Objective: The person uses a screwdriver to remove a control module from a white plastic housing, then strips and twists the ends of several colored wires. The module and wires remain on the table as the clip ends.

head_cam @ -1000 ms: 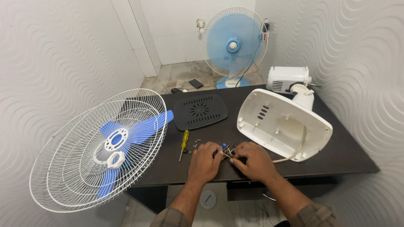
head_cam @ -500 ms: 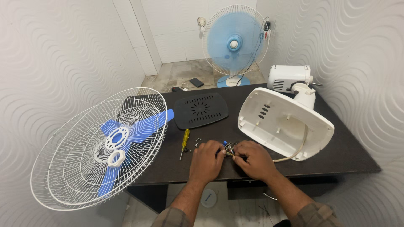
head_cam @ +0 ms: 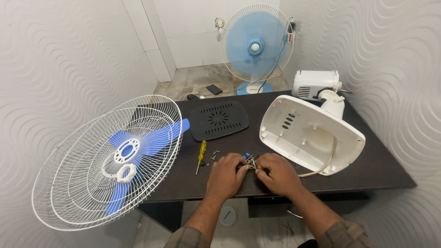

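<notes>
**Two hands busy on a knot of fan wiring**

Far off to the left hand's side, the white wire fan guard (head_cam: 103, 160) with its blue blades overhangs the dark rectangular table (head_cam: 376, 170). Beside the right hand (head_cam: 278, 173) lies the upturned white plastic fan base shell (head_cam: 310, 135), its cream cable curving back toward that hand. Beyond both hands rests a black vented plastic cover plate (head_cam: 219, 120), and farther still a standing blue-and-white fan (head_cam: 256, 46) on the floor.

Both hands sit close together at the table's near edge, fingers curled and pinching a small cluster of coloured wires and a blue-tipped part (head_cam: 249, 160) between them. The left hand (head_cam: 226, 173) steadies; the right seems to work the ends. I'd judge a firm hold close to the joint serves best.

Just left of the left hand lie a yellow-handled screwdriver (head_cam: 200, 155) and loose small screws (head_cam: 214, 156), easily swept off by a wrist.
</notes>
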